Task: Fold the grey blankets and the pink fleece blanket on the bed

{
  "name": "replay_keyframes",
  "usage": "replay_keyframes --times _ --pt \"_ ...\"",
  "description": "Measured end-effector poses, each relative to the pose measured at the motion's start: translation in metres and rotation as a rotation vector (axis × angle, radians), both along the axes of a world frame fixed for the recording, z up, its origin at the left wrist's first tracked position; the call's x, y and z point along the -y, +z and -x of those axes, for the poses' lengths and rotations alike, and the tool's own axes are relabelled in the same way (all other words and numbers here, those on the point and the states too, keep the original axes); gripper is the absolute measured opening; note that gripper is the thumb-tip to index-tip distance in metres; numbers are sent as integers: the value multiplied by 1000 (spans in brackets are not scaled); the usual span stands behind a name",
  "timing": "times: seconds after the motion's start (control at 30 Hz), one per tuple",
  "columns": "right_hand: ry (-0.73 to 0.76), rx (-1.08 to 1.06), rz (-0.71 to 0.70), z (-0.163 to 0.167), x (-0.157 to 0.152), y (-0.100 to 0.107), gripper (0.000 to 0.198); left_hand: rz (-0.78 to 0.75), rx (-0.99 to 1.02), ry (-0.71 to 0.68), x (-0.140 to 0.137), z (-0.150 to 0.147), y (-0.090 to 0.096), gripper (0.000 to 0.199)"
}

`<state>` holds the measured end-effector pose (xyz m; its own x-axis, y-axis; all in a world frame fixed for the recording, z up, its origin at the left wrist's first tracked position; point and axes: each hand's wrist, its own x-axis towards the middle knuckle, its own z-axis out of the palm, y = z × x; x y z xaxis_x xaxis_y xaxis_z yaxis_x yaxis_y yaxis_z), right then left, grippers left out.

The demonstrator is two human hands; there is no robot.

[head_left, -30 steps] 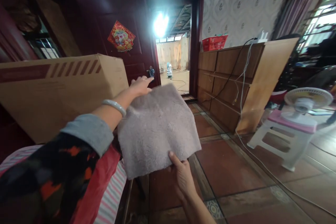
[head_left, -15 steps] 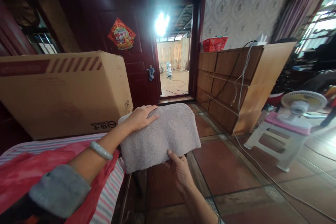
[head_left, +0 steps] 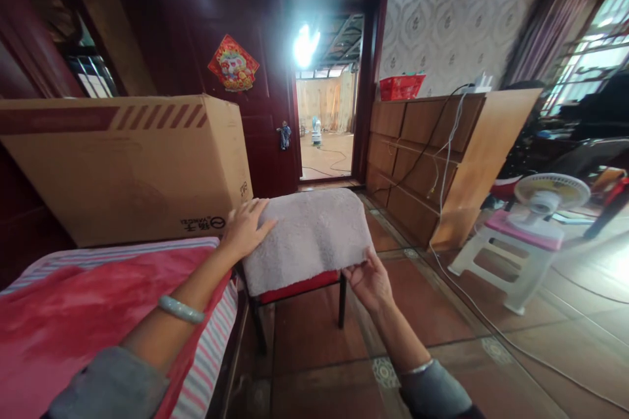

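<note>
A grey, fluffy towel (head_left: 309, 229) lies draped over a low seat with a red pad (head_left: 299, 287) and dark legs. My left hand (head_left: 246, 226) rests with outstretched fingers on the towel's left edge. At the front right corner, my right hand (head_left: 371, 278) pinches the towel's hem between thumb and fingers. Part of the red pad shows beneath the front edge. The rest of the seat is hidden by the cloth.
A large cardboard box (head_left: 122, 177) stands at the left, behind a bed (head_left: 98, 301) with a red cover and striped sheet. To the right are a wooden cabinet (head_left: 457, 170), a trailing white cable (head_left: 455, 281) and a fan (head_left: 545, 200) on a plastic stool (head_left: 515, 249).
My right hand has shifted from the middle of the towel's front edge to its right corner. The front edge has risen, baring the red pad. My left hand has slid left.
</note>
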<state>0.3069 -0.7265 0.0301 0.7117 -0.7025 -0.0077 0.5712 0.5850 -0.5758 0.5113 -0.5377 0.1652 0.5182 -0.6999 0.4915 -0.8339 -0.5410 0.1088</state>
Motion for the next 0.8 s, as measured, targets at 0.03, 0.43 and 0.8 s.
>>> replay_keyframes --times 0.03,0.43,0.8 --pt "-12 -14 11 4 7 1 39 36 -12 21 -6 0 -4 54" --pt "-14 -387 528 -3 93 72 47 582 -492 289 -28 -7 -14 37" --pt "-83 -579 776 -39 109 94 40 590 -868 255 -25 -6 2 41"
